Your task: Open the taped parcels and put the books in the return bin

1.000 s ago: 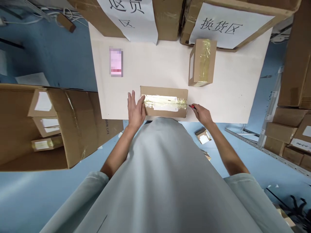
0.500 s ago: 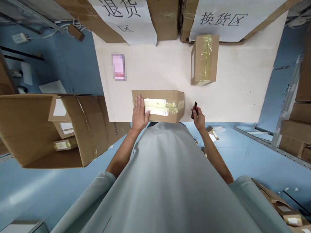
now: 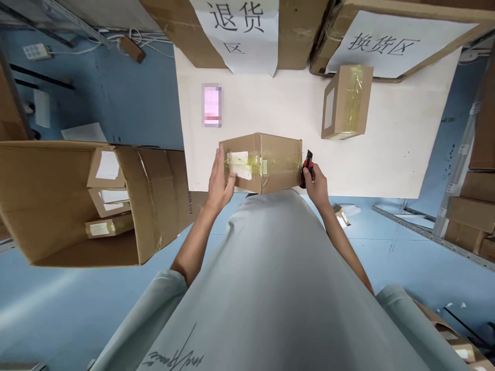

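A taped cardboard box (image 3: 280, 159) is tilted at the near edge of the table, its right end face turned up to view. White labels and clear yellowish tape show on it. My left hand (image 3: 220, 180) presses against its left end, fingers stretched straight and thumb beside the label. In my right hand (image 3: 317, 186) is a red and black box cutter (image 3: 307, 167), gripped close to the box's right end. The cutter's tip points away from me; whether the blade is out cannot be made out.
A second taped box (image 3: 346, 103) stands farther right on the white table (image 3: 398, 139). Two large cartons with paper signs (image 3: 247, 31) line the back. At the left, an open carton (image 3: 50, 206) holds several small boxes. A blurred pink phone-like item (image 3: 212, 105) lies at the table's left.
The box has gone from lying flat to tilted, its right end turned up. My left hand shifted from its top to its left end. My right hand brought the box cutter against the right side.
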### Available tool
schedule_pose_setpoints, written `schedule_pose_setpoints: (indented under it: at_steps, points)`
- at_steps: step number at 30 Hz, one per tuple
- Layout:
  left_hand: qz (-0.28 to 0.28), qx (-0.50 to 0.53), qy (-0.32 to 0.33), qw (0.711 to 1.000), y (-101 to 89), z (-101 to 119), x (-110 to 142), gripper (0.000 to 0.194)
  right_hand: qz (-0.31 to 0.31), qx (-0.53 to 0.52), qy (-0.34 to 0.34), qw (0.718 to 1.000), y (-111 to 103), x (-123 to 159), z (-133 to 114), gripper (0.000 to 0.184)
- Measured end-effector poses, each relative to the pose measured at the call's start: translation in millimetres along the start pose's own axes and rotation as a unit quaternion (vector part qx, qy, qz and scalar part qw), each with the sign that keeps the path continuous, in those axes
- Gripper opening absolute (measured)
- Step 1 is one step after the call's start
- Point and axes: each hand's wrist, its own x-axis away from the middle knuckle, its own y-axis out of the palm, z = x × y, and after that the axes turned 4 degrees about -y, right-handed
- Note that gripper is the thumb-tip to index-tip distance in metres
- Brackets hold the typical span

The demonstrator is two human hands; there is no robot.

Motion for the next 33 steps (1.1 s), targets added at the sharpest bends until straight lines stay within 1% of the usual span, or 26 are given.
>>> schedule_pose_setpoints:
  at_steps: [2,4,6,8,10,12,15,18,21,23,24,26,29,31,33]
  points:
    - [-0.005,0.006,0.048,0.999,0.4,18.6,3.1,0.075,0.012,0.003,-0.009,1.000,4.0,5.5,-9.6,0.054]
    - [-0.015,0.008,0.099,0.995,4.0,31.4,4.2,0.069,0.023,0.013,-0.012,1.000,8.4,11.3,-19.9,0.052]
    - [-0.017,0.016,0.134,0.991,8.3,36.1,3.1,0.067,0.033,0.038,-0.007,0.999,10.9,17.2,-31.3,0.050]
    - [-0.014,0.029,0.145,0.989,11.5,33.6,0.8,0.066,0.050,0.073,-0.003,0.996,9.4,23.0,-43.4,0.048]
    - [-0.018,0.040,0.141,0.989,13.3,26.4,-1.1,0.066,0.074,0.106,-0.007,0.992,4.2,28.5,-56.1,0.048]
    - [-0.032,0.050,0.124,0.991,14.8,17.5,-1.1,0.066,0.094,0.134,-0.013,0.986,-2.6,33.2,-69.0,0.048]
    - [-0.068,0.064,0.081,0.992,17.8,6.3,2.1,0.068,0.103,0.197,-0.006,0.975,-9.1,38.1,-86.9,0.046]
    - [-0.087,0.075,0.054,0.992,17.2,3.7,1.3,0.063,0.109,0.277,0.008,0.955,-7.8,42.7,-100.4,0.044]
    - [-0.064,0.102,0.034,0.992,7.6,10.9,-15.8,0.056,0.150,0.325,0.018,0.934,-0.9,51.9,-111.0,0.044]
    - [-0.051,0.127,0.024,0.990,-1.4,18.0,-38.0,0.053,0.171,0.335,0.036,0.926,6.0,61.5,-119.5,0.045]
    - [-0.055,0.138,0.026,0.989,-5.6,21.2,-51.1,0.053,0.171,0.335,0.049,0.925,10.4,67.0,-124.8,0.045]
    - [-0.085,0.148,0.032,0.985,-11.2,25.5,-77.9,0.050,0.147,0.318,0.074,0.934,21.9,77.8,-137.3,0.047]
    - [-0.151,0.145,0.038,0.977,-12.4,26.8,-108.7,0.039,0.077,0.277,0.093,0.953,45.8,89.6,-158.8,0.051]
    - [-0.178,0.148,0.038,0.972,-10.6,25.9,-119.2,0.033,0.027,0.266,0.093,0.959,63.9,92.1,-172.5,0.052]
    - [-0.184,0.153,0.035,0.970,-9.2,25.2,-122.8,0.031,-0.016,0.286,0.095,0.953,80.3,90.1,-184.2,0.052]
